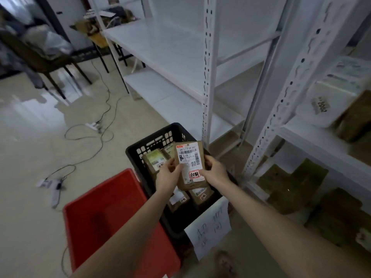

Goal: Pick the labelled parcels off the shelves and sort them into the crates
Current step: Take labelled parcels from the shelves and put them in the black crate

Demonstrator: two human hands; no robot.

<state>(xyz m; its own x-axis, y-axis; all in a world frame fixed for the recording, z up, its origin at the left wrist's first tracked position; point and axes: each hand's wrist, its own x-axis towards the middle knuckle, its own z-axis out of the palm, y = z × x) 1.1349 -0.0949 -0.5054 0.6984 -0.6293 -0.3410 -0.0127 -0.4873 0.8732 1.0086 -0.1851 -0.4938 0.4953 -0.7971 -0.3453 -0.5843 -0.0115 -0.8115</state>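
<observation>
A red crate [96,217] lay below and to the left of the left hand [167,176]. That hand pinched the left edge of a brown parcel [189,163], thumb on its white label. The right hand [215,171] gripped the parcel's right edge, fingers curled round it. Held upright between both hands, the parcel hung over a black crate [150,137], where other parcels [155,161] lay beneath the hands. A paper sign [208,227] hung on that crate's near wall, under the right forearm. Right of the right hand stood white shelves [208,77] bearing boxes [331,101].
</observation>
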